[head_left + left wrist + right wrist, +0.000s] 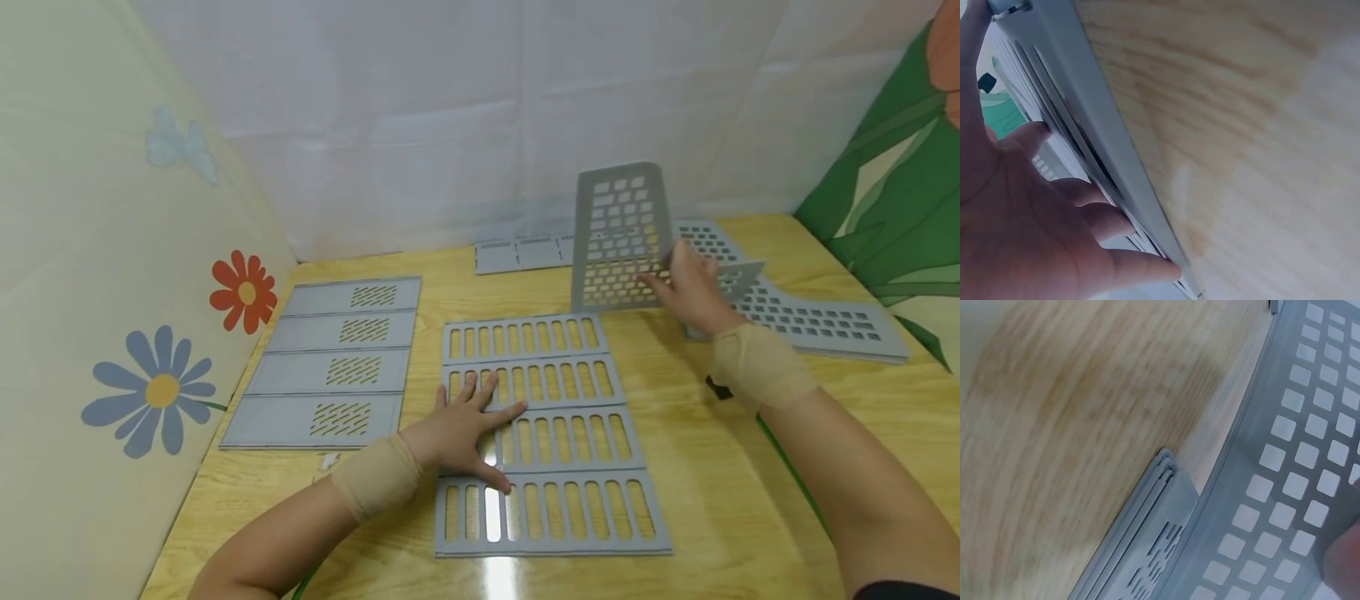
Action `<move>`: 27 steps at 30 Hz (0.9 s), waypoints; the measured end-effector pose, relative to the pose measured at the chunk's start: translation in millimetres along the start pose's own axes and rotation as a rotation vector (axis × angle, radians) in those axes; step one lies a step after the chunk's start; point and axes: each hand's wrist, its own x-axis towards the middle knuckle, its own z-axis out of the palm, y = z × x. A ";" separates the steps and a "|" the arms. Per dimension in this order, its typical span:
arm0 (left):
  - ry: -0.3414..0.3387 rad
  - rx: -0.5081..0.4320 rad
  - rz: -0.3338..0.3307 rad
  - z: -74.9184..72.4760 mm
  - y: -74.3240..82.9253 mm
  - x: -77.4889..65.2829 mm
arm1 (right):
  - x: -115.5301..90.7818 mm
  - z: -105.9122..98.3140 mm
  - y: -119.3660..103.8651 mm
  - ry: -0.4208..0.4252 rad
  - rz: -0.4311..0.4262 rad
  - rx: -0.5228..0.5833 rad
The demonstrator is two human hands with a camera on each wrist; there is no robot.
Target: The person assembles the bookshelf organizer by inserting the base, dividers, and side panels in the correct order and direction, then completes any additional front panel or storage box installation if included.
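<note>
With its fingers spread, my left hand rests on the left part of a flat grey slotted panel; the left wrist view shows the fingertips touching its grey surface. My right hand grips a grey perforated panel above the table. One section of this panel stands upright, and another sticks out to the right behind the hand. Rows of small rectangular holes cover it. Under and behind the right hand lies a stack of similar perforated panels, its layered edges visible in the right wrist view.
At left on the wooden table lies a grey four-section panel with slanted slits. A narrower grey panel lies at the back, partly hidden by the raised one. White cloth hangs behind; flower-patterned walls flank the table.
</note>
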 end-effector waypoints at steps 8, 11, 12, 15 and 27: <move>0.003 -0.046 0.042 -0.8 -2.5 8.4 | 7.1 15.6 -15.6 -0.031 -0.087 0.012; 0.000 -0.059 0.037 -0.5 -0.6 11.9 | 10.1 26.8 -26.8 -0.026 -0.096 0.010; -0.004 -0.060 0.034 -0.2 0.3 12.6 | 11.0 29.8 -29.3 -0.019 -0.095 0.009; -0.008 -0.064 0.027 0.2 1.9 13.8 | 13.1 36.1 -36.2 -0.008 -0.101 0.012; -0.021 -0.057 0.032 -4.9 6.0 14.8 | 26.8 70.2 -73.7 -0.077 -0.027 0.111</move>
